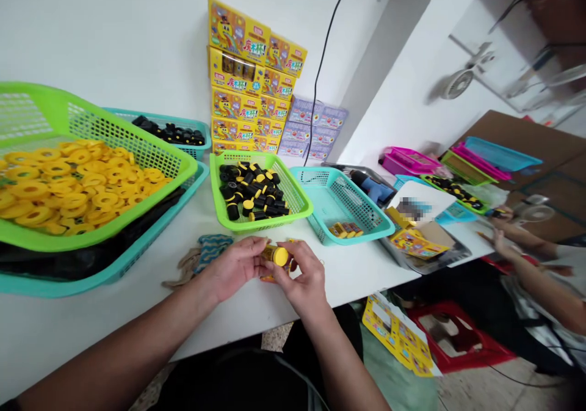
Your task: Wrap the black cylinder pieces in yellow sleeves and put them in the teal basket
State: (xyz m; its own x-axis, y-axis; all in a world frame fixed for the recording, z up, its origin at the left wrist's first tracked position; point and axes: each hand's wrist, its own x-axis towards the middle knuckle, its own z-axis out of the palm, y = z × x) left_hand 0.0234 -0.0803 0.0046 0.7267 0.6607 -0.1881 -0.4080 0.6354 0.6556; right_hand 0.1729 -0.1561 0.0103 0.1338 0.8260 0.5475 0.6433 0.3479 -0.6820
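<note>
Fingers cover much of the yellow-capped bottle point(280, 256), held near the front edge of the table point(224, 322); small items point(268, 279) behind are too hidden to identify. The left hand point(235, 270) and right hand point(307, 278) face inward, both pinching the bottle.

Tube point(275, 254) before basket point(268, 222), boxes point(235, 102) behind

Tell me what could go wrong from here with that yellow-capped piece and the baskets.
The yellow-capped cylinder, held between the left hand and right hand, might slip and roll off the table, whose edge is near. The large green basket of yellow rings appears stacked above a teal basket; a bump could spill rings.
</note>
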